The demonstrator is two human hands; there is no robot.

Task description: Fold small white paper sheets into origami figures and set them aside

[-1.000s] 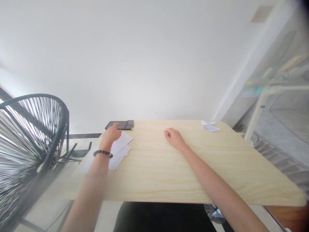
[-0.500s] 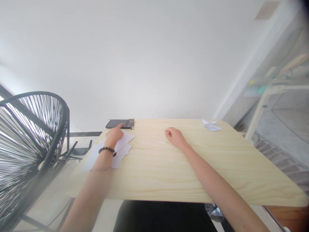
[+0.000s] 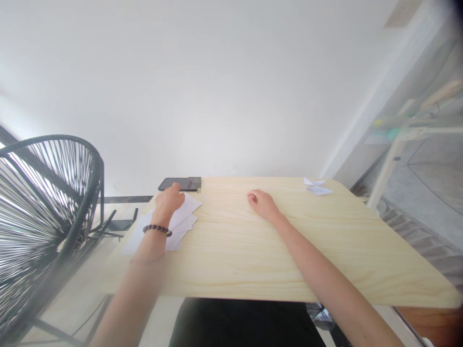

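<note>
Far left: I see the chair [image 3: 97, 169] beside the desk [image 3: 231, 255]. Next, my left hand [image 3: 170, 198] is over the papers [image 3: 187, 207], its fingers at the near edge of the phone [image 3: 168, 183], which lies flat along the desk's far edge. I cannot tell this grip's opening or contact. Mid-desk, my right hand [image 3: 264, 204] has its grip loosely curled, nothing visible inside. Far right: folded paper [image 3: 319, 191].

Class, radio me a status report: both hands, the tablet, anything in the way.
Left hand over papers, at tablet, contact unclear. Right hand loosely curled on table, nothing visible in it. Tablet flat, far left; left hand partly covers it.
</note>
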